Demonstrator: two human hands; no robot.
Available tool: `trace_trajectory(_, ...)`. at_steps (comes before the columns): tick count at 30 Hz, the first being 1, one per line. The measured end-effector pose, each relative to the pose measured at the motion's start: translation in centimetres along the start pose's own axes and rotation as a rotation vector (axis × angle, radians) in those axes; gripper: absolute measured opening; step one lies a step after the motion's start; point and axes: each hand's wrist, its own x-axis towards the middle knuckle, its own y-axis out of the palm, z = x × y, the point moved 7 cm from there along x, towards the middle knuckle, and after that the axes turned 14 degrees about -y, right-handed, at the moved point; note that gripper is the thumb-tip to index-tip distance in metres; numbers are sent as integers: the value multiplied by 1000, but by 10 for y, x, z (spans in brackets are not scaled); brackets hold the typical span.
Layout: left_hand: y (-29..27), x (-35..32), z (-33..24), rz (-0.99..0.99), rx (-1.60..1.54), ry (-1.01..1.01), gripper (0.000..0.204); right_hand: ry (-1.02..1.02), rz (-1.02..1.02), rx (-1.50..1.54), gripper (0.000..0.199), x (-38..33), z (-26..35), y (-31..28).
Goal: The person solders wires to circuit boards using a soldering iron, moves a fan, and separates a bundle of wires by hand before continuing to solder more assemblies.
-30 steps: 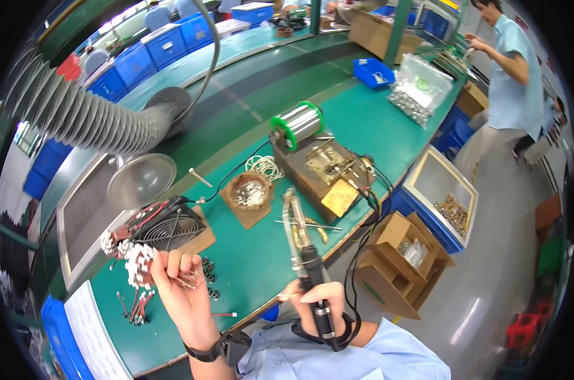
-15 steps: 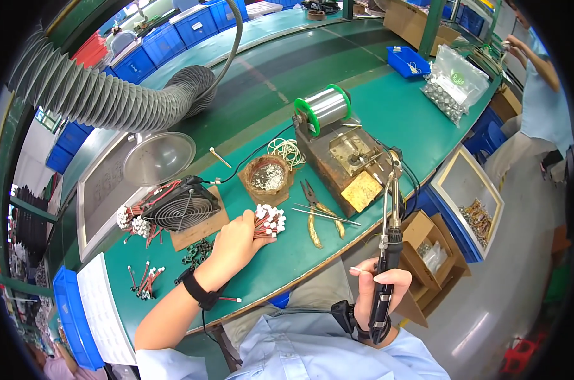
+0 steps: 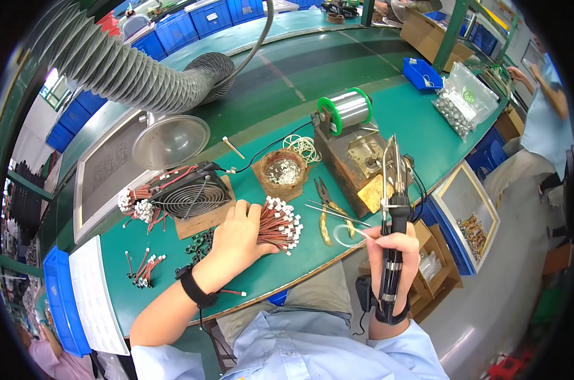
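Note:
My left hand (image 3: 235, 237) closes round the rear ends of a bundle of red-brown wires (image 3: 277, 228) on the green bench; their white connectors fan out to the right. Beside its wrist lies a pile of small black parts (image 3: 200, 246). My right hand (image 3: 391, 253) grips a soldering iron (image 3: 397, 221) upright at the bench's front edge, tip up, with a thin metal tube along it. A pale, thin looped strand (image 3: 345, 235) sticks out from its thumb and finger. Pliers (image 3: 325, 218) with yellowish handles and thin metal rods lie between the hands.
A solder spool (image 3: 350, 111) sits on a metal stand with a yellow sponge (image 3: 374, 193). Left of it are a round dish (image 3: 283, 172) with silvery bits, a small fan (image 3: 193, 199) and more wire bundles (image 3: 135, 206). A ribbed grey duct (image 3: 128, 63) hangs above. Another person stands far right.
The wires under my left hand have spread into a wider fan. My right hand has moved up with the soldering iron, and the pale strand shows as a longer loop. The view has shifted slightly.

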Motion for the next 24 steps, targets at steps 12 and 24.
trace_trajectory(12, -79, -128, 67, -240, -465, -78, 46, -34, 11, -98, 20, 90, -3, 72)
trace_trajectory(24, -16, -165, 121, -243, -844, -300, 33, -22, 143, -251, 20, 102, -47, 129)
